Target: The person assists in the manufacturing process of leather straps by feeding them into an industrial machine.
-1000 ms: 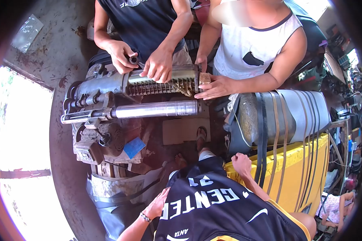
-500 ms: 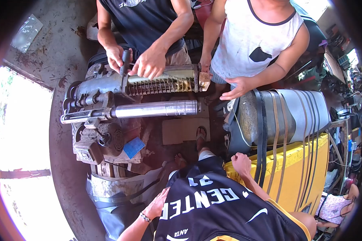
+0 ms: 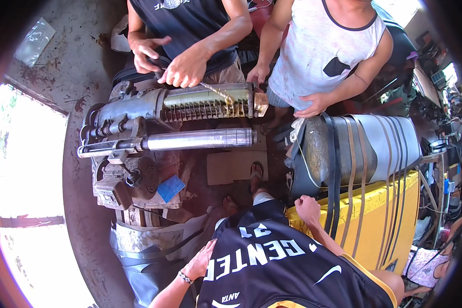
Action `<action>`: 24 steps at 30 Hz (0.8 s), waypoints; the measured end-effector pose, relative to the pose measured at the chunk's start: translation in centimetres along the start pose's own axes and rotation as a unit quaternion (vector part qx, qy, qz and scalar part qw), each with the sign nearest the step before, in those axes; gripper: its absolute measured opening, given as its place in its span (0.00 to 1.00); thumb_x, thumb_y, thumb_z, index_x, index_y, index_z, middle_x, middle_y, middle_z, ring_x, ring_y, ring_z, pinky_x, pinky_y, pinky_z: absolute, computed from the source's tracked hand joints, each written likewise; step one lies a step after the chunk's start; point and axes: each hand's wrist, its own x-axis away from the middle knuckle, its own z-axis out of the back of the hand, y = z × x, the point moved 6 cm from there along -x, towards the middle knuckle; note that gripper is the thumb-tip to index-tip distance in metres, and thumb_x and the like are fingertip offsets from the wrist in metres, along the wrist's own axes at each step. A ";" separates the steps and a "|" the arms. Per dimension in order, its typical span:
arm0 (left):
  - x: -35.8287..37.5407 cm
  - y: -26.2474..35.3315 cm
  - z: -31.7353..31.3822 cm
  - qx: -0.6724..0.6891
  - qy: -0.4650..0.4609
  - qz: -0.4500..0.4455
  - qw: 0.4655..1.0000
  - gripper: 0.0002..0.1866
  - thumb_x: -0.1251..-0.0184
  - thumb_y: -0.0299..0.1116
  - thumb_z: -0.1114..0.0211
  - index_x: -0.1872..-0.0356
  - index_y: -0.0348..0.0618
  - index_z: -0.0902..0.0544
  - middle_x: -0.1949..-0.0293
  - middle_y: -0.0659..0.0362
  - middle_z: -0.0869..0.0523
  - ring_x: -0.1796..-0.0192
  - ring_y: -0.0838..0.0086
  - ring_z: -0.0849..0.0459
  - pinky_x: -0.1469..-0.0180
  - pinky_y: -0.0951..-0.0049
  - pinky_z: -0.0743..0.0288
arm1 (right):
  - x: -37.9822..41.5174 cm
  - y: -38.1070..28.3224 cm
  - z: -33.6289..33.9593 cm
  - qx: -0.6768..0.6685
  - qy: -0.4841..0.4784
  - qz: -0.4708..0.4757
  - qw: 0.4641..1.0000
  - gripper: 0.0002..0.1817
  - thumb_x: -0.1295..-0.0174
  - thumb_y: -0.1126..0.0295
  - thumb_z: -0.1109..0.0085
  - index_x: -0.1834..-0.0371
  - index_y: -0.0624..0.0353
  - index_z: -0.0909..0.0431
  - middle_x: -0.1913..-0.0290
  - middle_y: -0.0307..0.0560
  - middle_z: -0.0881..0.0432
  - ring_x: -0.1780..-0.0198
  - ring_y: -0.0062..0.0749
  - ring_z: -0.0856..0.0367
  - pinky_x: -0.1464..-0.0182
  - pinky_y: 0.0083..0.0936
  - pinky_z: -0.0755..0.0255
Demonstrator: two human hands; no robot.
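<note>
My left hand (image 3: 196, 263), with a beaded bracelet at the wrist, lies flat against the side of my black jersey (image 3: 262, 256), fingers stretched out. My right hand (image 3: 308, 209) is closed in a loose fist at the edge of a yellow box (image 3: 374, 215), and nothing shows in it. Both hands are apart from the machine (image 3: 133, 108) ahead of me. It carries a shiny metal cylinder (image 3: 200, 138) and, behind that, a coil spring or screw thread (image 3: 195, 112).
Two people stand beyond the machine. One person's hand (image 3: 187, 66) holds a thin golden, twisted rod (image 3: 218, 92) over the coil. The other's hand (image 3: 313, 105) is by a strapped drum (image 3: 313, 149) on the yellow box. Cardboard (image 3: 226, 167) lies on the floor.
The person at the left has shifted their hands; the dark handle no longer shows upright and the golden rod is visible. The other person's front hand has drawn in to their body. My hands have stayed put.
</note>
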 end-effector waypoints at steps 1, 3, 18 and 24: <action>0.0 -0.5 -0.2 0.000 0.000 0.000 1.000 0.48 0.33 0.48 0.36 0.19 0.31 0.45 0.19 0.37 0.42 0.16 0.41 0.45 0.17 0.51 0.49 | 0.0 0.0 0.0 0.000 -0.002 0.000 1.000 0.15 0.35 0.60 0.42 0.69 0.61 0.14 0.66 0.65 0.13 0.62 0.66 0.13 0.55 0.57 0.19; 0.0 -0.5 -0.2 -0.003 -0.002 0.003 1.000 0.48 0.33 0.48 0.36 0.19 0.31 0.45 0.18 0.37 0.42 0.16 0.41 0.46 0.17 0.50 0.49 | 0.0 -0.1 0.1 0.000 -0.002 0.000 1.000 0.15 0.35 0.60 0.42 0.69 0.61 0.14 0.67 0.65 0.13 0.62 0.67 0.13 0.55 0.57 0.19; -0.3 0.6 0.1 -0.015 0.007 -0.059 0.998 0.46 0.33 0.47 0.36 0.20 0.31 0.41 0.20 0.36 0.40 0.17 0.42 0.45 0.17 0.53 0.49 | 0.1 -0.2 0.2 0.004 -0.001 0.006 1.000 0.16 0.34 0.60 0.42 0.69 0.61 0.14 0.66 0.65 0.13 0.62 0.66 0.13 0.56 0.57 0.20; -0.5 -2.9 -1.2 -0.021 0.018 -0.050 0.998 0.47 0.32 0.48 0.37 0.19 0.32 0.43 0.19 0.36 0.41 0.16 0.42 0.46 0.16 0.52 0.50 | 0.0 -0.2 0.2 0.006 -0.007 -0.002 1.000 0.15 0.35 0.60 0.42 0.68 0.61 0.14 0.66 0.65 0.13 0.62 0.67 0.13 0.55 0.57 0.20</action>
